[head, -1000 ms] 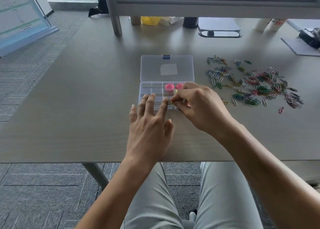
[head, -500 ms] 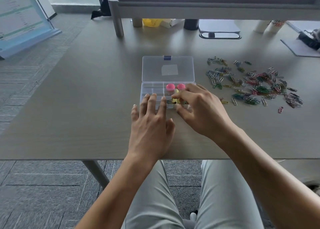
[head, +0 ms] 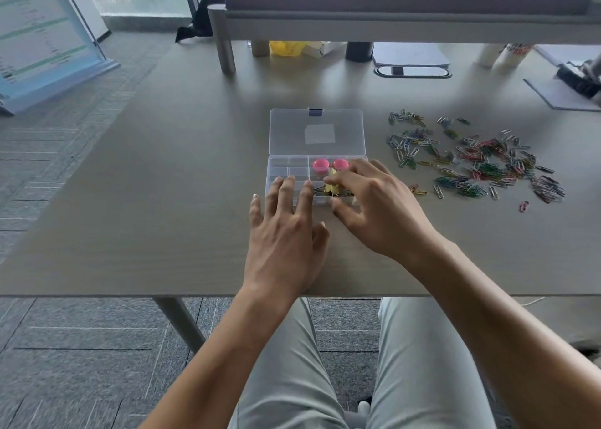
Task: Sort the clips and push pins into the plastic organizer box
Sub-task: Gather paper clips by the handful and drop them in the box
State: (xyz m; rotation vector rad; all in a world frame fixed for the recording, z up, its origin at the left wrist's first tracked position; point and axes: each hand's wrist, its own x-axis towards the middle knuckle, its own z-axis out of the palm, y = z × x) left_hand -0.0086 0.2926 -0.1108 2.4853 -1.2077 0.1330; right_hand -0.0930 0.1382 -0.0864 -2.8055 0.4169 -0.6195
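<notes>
Resting flat on near-left edge of organizer box (head: 287, 168) — left hand (head: 286, 230), fingers straight, holding nothing. Right hand (head: 377, 207) over box's right compartments, fingers loosely spread above yellow clips (head: 331, 188); whether it pinches one, cannot tell. Lid open at 12 o'clock. Paper clips (head: 481, 165) scattered on table (head: 162, 201) at 3 o'clock — well apart.

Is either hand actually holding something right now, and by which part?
Nothing is plainly held. The left hand rests with straight fingers on the box. The right hand hovers spread over the yellow clips; any pinch under its fingers cannot be told.
</notes>
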